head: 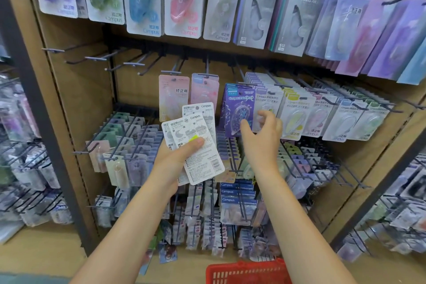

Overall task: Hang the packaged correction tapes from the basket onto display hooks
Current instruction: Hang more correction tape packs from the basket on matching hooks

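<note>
Head view: left hand [177, 157] grips fanned packs [196, 143] (backs showing), bare hooks [96, 59] upper left

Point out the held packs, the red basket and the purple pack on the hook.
Held packs [202, 159]: head view, back card of the front pack.
Red basket [232, 272]: head view, near wall.
Purple pack [237, 108]: head view, card front.

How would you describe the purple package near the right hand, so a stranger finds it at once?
Look at the middle row of hooks on the brown display wall. The purple package hangs just left of the right hand. It alone is dark purple; its neighbours are pale.
</note>
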A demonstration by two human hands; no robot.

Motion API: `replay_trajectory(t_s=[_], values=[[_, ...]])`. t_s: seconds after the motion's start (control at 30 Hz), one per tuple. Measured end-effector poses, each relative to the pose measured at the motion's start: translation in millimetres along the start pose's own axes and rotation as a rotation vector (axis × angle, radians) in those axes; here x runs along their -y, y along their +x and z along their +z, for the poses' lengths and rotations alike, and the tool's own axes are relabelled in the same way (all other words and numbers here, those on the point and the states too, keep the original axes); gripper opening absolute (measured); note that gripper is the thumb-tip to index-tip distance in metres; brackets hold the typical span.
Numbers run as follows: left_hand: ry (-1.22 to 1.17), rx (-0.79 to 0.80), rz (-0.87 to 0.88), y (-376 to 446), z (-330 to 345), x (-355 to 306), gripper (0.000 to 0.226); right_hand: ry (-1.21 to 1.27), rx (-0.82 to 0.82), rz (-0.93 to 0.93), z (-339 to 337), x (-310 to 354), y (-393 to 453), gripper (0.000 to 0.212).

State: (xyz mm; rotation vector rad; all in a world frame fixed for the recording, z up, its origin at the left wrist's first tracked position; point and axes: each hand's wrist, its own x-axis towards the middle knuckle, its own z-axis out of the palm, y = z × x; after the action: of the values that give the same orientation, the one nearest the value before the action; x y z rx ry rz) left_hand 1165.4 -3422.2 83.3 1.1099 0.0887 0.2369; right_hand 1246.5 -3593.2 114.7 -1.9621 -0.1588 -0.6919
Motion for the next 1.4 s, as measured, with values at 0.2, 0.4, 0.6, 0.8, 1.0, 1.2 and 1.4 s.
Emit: replay_trajectory(t_s=[0.2,0.4,0.6,0.8,1.0,1.2,1.4], values=[[-0.041,0.080,-0.006,0,10,8,0.057,0.358,0.536,0.211,-12,14,-36,0.019],[-0.078,0.120,-0.050,3,9,21,0.061,0.541,0.507,0.333,-14,0,-35,0.012],[-0.119,0.031,-0.124,3,10,27,0.052,0.493,0.408,0.267,-14,-3,-37,0.018],[-0.054,-0.047,-0.104,4,1,27,0.036,0.357,0.321,0.128,-24,-5,-31,0.015],[-0.026,-0.022,-0.033,2,10,26,0.041,0.291,0.431,-0.012,-15,3,-46,0.015],[-0.018,0.026,-0.019,-3,12,26,0.042,0.577,0.529,0.348,-16,5,-47,0.051],[-0.039,0.064,-0.039,-7,11,26,0.035,0.633,0.590,0.369,-10,-3,-46,0.039]])
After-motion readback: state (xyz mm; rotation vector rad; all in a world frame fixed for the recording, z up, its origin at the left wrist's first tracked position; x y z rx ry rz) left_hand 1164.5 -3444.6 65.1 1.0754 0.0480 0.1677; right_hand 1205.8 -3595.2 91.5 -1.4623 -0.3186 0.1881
